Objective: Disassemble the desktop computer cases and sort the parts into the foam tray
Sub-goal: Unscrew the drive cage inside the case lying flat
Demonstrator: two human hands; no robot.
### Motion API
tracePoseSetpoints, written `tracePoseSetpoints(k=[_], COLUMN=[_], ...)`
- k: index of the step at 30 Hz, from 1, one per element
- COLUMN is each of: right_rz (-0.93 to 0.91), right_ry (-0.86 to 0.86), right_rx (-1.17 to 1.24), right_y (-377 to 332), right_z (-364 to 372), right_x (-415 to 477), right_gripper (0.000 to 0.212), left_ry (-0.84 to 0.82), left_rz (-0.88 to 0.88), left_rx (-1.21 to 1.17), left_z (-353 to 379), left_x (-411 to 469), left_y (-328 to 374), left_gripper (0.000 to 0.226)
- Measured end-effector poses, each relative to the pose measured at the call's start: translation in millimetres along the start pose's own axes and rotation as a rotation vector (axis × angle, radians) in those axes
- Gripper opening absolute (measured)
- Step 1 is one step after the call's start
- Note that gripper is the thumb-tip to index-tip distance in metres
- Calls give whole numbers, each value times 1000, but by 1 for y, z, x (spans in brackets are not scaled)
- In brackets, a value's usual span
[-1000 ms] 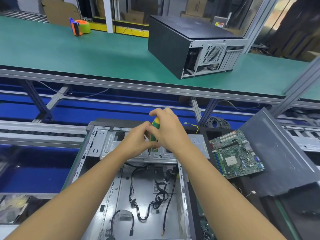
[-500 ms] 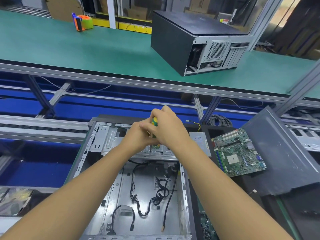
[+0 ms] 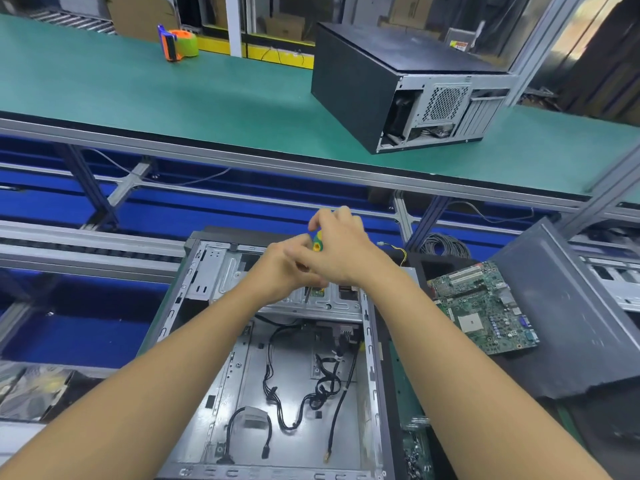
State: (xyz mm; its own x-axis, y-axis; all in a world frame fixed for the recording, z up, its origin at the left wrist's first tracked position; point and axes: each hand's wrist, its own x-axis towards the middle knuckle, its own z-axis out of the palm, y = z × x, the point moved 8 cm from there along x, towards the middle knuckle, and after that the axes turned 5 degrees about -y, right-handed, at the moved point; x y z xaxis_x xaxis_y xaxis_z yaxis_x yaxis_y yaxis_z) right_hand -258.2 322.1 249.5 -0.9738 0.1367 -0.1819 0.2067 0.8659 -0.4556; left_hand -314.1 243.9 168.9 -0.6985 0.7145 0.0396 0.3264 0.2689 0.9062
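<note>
An open desktop case (image 3: 207, 341) lies on its side in front of me, black cables loose on its bare metal floor. Both hands meet over its far drive bracket (image 3: 221, 271). My right hand (image 3: 346, 254) grips the green-and-yellow handle of a screwdriver (image 3: 317, 244) held upright. My left hand (image 3: 284, 275) pinches the screwdriver lower down, near where the shaft meets the bracket. The tip is partly hidden by my fingers. A green motherboard (image 3: 485, 306) lies to the right of the case on a dark foam tray (image 3: 450, 344).
A grey side panel (image 3: 561, 306) leans at the right. A closed black computer case (image 3: 398, 81) stands on the green conveyor table (image 3: 173, 98) beyond, with an orange-and-green tape dispenser (image 3: 178, 43) far left. A coil of grey cable (image 3: 446, 245) sits behind the tray.
Both hands stay on the screwdriver at the bracket; my right-hand fingers have shifted on the handle. The view has drifted slightly.
</note>
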Motion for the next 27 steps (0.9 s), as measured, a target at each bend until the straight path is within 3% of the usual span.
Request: tracePoseSetpoints(k=[2,6,9,12,14,16,19,21,25,27], right_rz=[91,54,-51,-97,-89,-40,129,134,3,-31], right_ry=[82,113,56,-90,-135,-81,88,140,84,31], right_rx=[-78,-108,-17,6,25,20,-110,-157,-45,-6], right_y=[3,-1,-6,-9,-8,-7,1,1,-5,-7], right_z=[-5,-2,1,8,11,9,-2,-5,-6,-8], right_x=[1,4,2,2,2,3,2,2,3,3], right_gripper=[50,20,14,29,34,33,56,44,12,13], left_ry=[-6,-28,-119,-173,-149,-89,-28,-36,-121,-151], left_rz=[-4,28,41,13,13,-7,-36,-11,26,16], left_rx=[50,33,-35,-78,-60,-21,47,73,31,-67], left_z=[6,8,3,-2,-5,-7,-4,0,-2,-3], left_x=[2,0,-3,-4,-1,2,4,5,2,-2], left_y=[3,9,7,1,0,-3,-3,0,3,1], left_gripper=[45,31,31,40,34,25,37,39,27,30])
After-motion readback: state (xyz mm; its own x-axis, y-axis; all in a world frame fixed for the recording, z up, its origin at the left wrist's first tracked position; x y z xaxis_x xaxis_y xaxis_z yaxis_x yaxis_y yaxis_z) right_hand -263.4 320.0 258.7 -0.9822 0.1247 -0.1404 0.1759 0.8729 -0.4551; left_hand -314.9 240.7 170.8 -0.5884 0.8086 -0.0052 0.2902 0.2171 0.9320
